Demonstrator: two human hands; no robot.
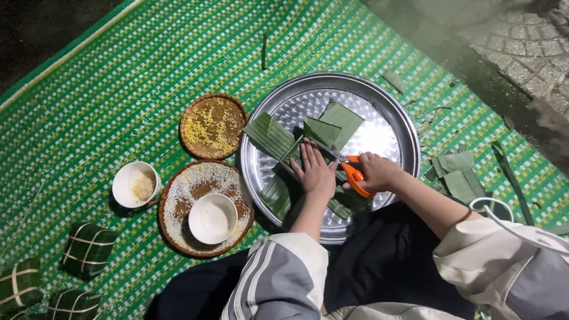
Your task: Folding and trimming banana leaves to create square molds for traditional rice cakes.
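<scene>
1. Left hand [315, 172]: forearm reaches forward from a grey striped sleeve, palm down, fingers spread flat, pressing on a long green leaf strip [278, 148] on the tray. Open, grips nothing.
2. Right hand [379, 172]: forearm comes in from the right out of a cream sleeve, wrist bent inward. Fingers closed through the orange handles of the scissors [347, 169]; blades point left toward the left hand's fingertips, over the leaf.
3. Leaf strip lies diagonally across the round silver metal tray [391, 112], running from upper left to lower right under both hands.
4. Two more folded leaf pieces [335, 124] sit just beyond the hands, mid-tray, overlapping each other.
5. Tray rests on a green-and-white woven mat [118, 77] on the ground, in front of the person's dark lap.
6. Left of the tray, touching or just beside it: small woven basket with yellow grains [213, 125].
7. Below that: bigger woven basket with white rice [189, 195], a white bowl [212, 218] sitting inside it.
8. Further left: white cup [136, 184] with a bit of yellowish stuff in it, on the mat.
9. Bottom left corner: three square leaf-wrapped tied parcels [88, 249], well apart from the hands.
10. Right of the tray: pile of cut leaf scraps [459, 175] on the mat.
</scene>
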